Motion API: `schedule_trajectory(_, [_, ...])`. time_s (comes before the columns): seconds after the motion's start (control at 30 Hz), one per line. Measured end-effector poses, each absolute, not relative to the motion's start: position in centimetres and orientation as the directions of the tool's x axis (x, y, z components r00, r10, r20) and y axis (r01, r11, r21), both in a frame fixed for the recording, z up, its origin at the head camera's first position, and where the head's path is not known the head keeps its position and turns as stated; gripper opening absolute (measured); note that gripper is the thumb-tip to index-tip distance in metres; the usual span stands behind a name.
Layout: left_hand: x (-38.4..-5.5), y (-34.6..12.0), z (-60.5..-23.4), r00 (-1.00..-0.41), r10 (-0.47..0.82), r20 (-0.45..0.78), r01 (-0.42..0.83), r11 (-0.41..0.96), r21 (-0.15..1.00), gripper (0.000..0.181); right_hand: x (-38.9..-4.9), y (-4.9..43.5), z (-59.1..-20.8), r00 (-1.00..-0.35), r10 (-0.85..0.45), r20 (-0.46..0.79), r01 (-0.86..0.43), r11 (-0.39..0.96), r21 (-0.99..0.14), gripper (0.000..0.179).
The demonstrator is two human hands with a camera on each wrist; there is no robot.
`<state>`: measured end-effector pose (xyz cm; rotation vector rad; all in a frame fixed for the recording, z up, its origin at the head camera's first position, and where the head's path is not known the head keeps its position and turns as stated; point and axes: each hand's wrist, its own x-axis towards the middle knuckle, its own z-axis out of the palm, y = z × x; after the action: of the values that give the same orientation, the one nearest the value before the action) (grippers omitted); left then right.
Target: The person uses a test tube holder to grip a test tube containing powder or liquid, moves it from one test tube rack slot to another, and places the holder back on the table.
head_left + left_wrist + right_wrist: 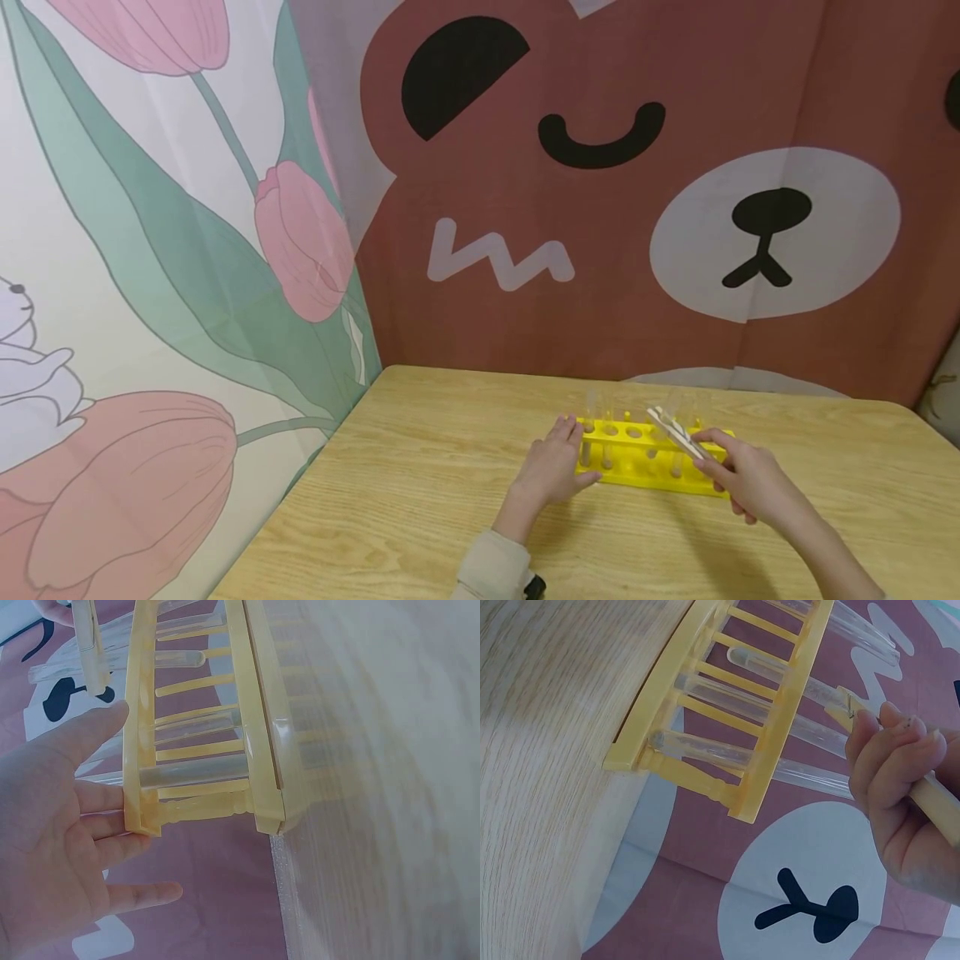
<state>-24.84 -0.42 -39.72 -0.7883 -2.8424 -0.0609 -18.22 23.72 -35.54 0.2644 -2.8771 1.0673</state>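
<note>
A yellow test tube rack (652,481) stands on the table with several clear glass test tubes upright in it. My left hand (551,467) touches the rack's left end, its fingers mostly straight in the left wrist view. My right hand (750,475) holds a pale wooden test tube clamp (681,437) over the right half of the rack. In the right wrist view, the clamp's jaws are at the upper part of one test tube (769,669). That tube's rounded bottom is raised off the rack's base, while neighbouring tubes reach lower.
The wood-grain table (420,467) extends around the rack. Behind it hangs a cloth (600,333) with a bear print, and a tulip-patterned cloth (187,317) hangs at left. Other upright tubes (712,750) stand close beside the clamped one.
</note>
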Motion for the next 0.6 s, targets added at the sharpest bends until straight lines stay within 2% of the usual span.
schedule_trajectory(0.6, [-24.79,-0.34,-39.71,-0.847,0.498,0.188,0.508,0.861,0.006,0.073,-18.29,23.80,-35.65,-0.984,-0.136,0.115,-0.178,0.748,-0.639,0.037])
